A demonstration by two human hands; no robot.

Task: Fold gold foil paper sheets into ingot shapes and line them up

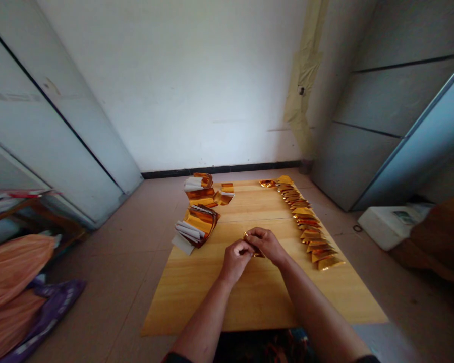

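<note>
Over the middle of the wooden table (pixel 265 302), my left hand (pixel 236 259) and my right hand (pixel 267 244) meet, fingers closed on one small piece of gold foil paper (pixel 258 254). Most of that piece is hidden behind the fingers. Folded gold pieces (pixel 306 222) form a long overlapping row along the right edge. At the left edge are two curled stacks of gold and white sheets, one farther back (pixel 201 189) and one nearer (pixel 199 224). A few loose gold sheets (pixel 224 196) lie beside the back stack.
Another shiny gold piece (pixel 268 184) lies at the table's far edge. A white box (pixel 386 227) stands on the floor to the right, near a grey cabinet (pixel 366 121). Orange and purple bags (pixel 56 302) are on the left. A white wall (pixel 212 85) rises beyond the table.
</note>
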